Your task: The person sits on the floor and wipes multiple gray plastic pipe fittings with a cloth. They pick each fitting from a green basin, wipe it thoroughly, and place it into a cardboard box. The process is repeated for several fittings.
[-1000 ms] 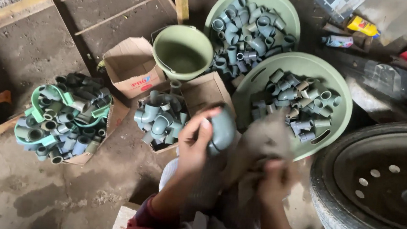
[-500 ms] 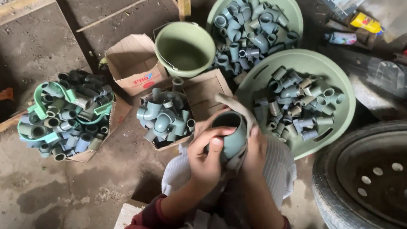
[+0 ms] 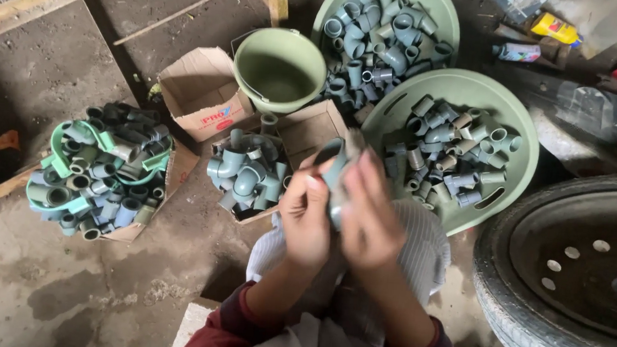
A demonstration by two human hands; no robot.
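Holding a grey-green pipe elbow between both hands above my lap, my left hand pinches its side while my right hand presses across it, fingers blurred. It looks light, stiff and smooth, likely slippery; gripping round the socket rim seems safest. A box of fittings lies just beyond.

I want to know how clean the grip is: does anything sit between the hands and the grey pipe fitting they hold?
Partly. The left hand touches the pipe fitting bare, while the cloth seems to lie under the right hand; motion blur hides that contact.
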